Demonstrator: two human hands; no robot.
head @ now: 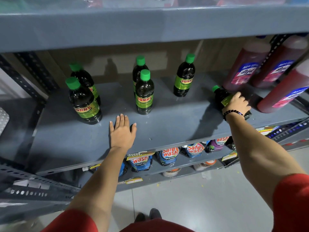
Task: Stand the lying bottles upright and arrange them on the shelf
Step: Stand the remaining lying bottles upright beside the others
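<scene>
A grey metal shelf [167,118] is seen from above, and the dark green-capped bottles are placed relative to the middle front bottle [144,92], which stands upright on it. Directly behind that bottle, touching or nearly so, a second upright bottle [139,67] is seen. To its left, well apart, a pair is found: a front-left bottle [83,101] and a rear-left bottle [83,77] close behind it, both standing but appearing tilted by the wide lens. To the right of the middle front bottle, a single upright bottle [184,77] is set further back.

Further right again, a lying bottle [222,96] is seen with its cap pointing back and left. It is gripped by the right hand [237,104], whose fingers [245,102] are wrapped over its body at the label; a beaded bracelet [231,113] is worn at that wrist. Just right of this bottle, large red bottles [247,67] are crowded, leaving little room on that side.

The left hand [122,131] is laid flat on the shelf just in front of the middle front bottle, fingers extended and lightly spread, nothing held. Bare shelf is left between the middle front bottle and the lying one, and along the front edge [150,147]. Below that edge, detergent pouches [168,155] are seen on a lower shelf.
</scene>
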